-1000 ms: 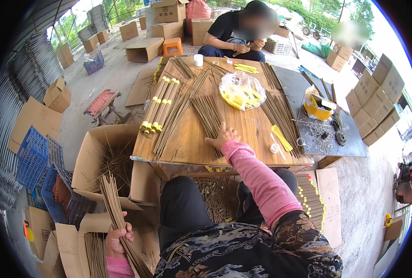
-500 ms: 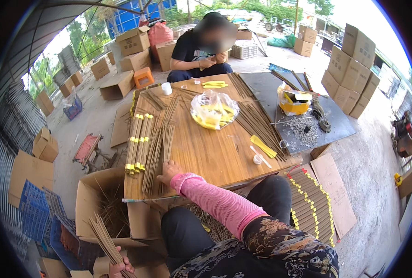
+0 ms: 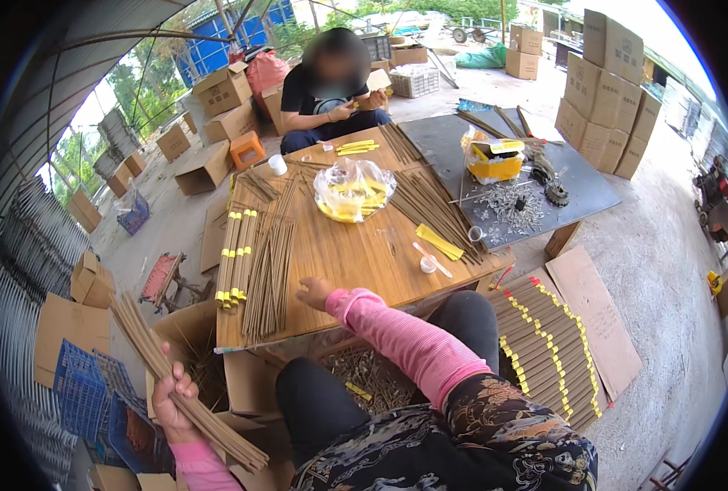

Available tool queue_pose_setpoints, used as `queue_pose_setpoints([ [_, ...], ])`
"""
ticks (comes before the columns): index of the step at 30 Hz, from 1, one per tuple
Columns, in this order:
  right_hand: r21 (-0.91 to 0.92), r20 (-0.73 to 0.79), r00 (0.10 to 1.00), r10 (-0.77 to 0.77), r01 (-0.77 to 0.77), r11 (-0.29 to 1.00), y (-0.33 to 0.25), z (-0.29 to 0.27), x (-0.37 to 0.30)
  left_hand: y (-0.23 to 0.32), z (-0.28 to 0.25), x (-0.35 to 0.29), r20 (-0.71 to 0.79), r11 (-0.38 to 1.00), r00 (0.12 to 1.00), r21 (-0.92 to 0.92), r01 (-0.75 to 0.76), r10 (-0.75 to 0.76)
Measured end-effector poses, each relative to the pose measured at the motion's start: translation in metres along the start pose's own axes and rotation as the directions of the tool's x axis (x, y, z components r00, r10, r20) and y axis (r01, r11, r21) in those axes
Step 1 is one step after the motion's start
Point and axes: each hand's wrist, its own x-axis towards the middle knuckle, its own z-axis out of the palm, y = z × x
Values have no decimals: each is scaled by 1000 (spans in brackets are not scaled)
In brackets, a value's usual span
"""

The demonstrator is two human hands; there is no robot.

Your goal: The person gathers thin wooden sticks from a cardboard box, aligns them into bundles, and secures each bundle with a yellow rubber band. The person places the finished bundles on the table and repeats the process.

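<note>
The left hand is closed around a bundle of thin sticks, light and brittle, best held mid-length, while the right hand, fingers loose, touches the counter at 12 o'clock.

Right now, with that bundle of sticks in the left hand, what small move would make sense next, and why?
Probably lift the bundle of sticks onto the wooden table: the left hand grips it low beside the cardboard box, while the right hand rests by the loose pile of sticks.
</note>
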Motion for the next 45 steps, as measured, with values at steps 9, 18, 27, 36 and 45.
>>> queue_pose_setpoints([
  [9, 647, 249, 946, -207, -3, 763, -57, -134, -98, -90, 107, 130, 44, 990, 998, 139, -40, 34],
  [18, 177, -193, 930, -311, 345, 922, -79, -134, -90, -174, 196, 172, 224, 789, 875, 379, -483, 429],
  [27, 466, -260, 931, -256, 353, 811, -10, -96, -35, -206, 164, 203, 259, 731, 903, 530, -430, 343],
  [36, 348, -178, 939, -293, 339, 874, -17, -106, -31, -186, 156, 217, 357, 790, 907, 478, -383, 224],
  [45, 495, -36, 931, -363, 332, 803, -16, -112, -28, -148, 178, 228, 426, 824, 901, 479, -303, 84],
])
